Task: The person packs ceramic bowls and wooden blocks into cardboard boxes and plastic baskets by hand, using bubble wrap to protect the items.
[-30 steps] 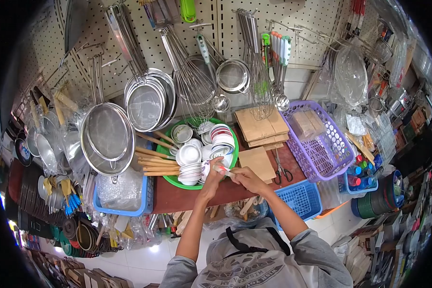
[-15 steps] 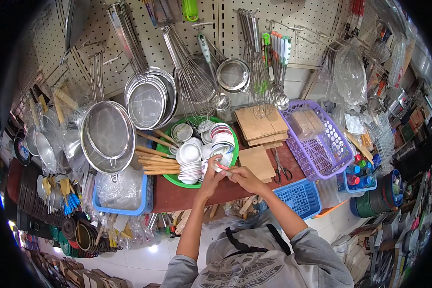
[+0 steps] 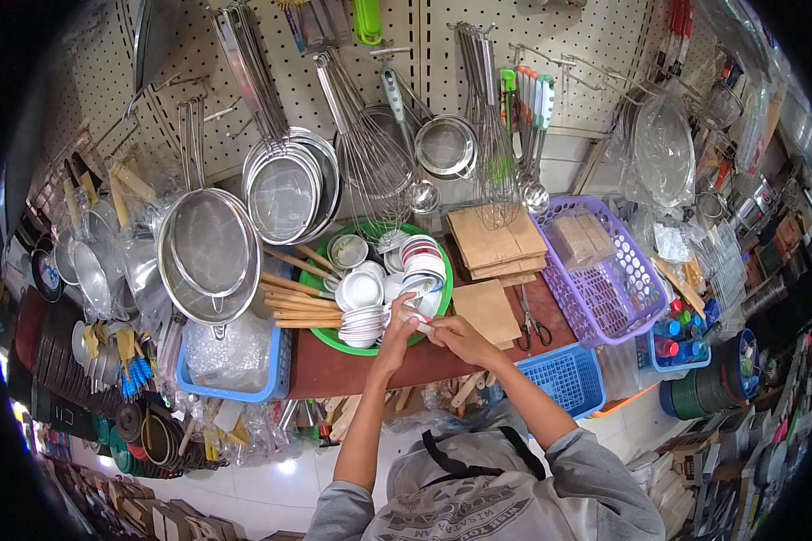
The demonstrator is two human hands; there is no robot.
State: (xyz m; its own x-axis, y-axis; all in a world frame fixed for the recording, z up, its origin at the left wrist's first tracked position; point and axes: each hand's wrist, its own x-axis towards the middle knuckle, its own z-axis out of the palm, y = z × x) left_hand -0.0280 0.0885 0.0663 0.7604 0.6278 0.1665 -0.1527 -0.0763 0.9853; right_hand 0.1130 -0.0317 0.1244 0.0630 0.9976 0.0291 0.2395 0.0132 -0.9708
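The left hand (image 3: pixel 395 341) and right hand (image 3: pixel 463 341) meet at the lower right rim of a green basin (image 3: pixel 329 340), fingers closed around a small white item (image 3: pixel 419 323), mostly hidden between them. The basin holds white bowls (image 3: pixel 362 290), some nested in stacks; wooden handles (image 3: pixel 307 316) stick out over its left side. Right of the basin, on the red-brown table (image 3: pixel 334 379), lie a brown sheet (image 3: pixel 485 311), a pile of brown paper (image 3: pixel 496 236) and scissors (image 3: pixel 528 322), blades pointing away. Beyond stand a purple basket (image 3: pixel 604 270) and, nearer, a blue basket (image 3: pixel 564 379). Whisks (image 3: pixel 338 99), strainers (image 3: pixel 284 198) and a ladle (image 3: pixel 422 196) hang behind.
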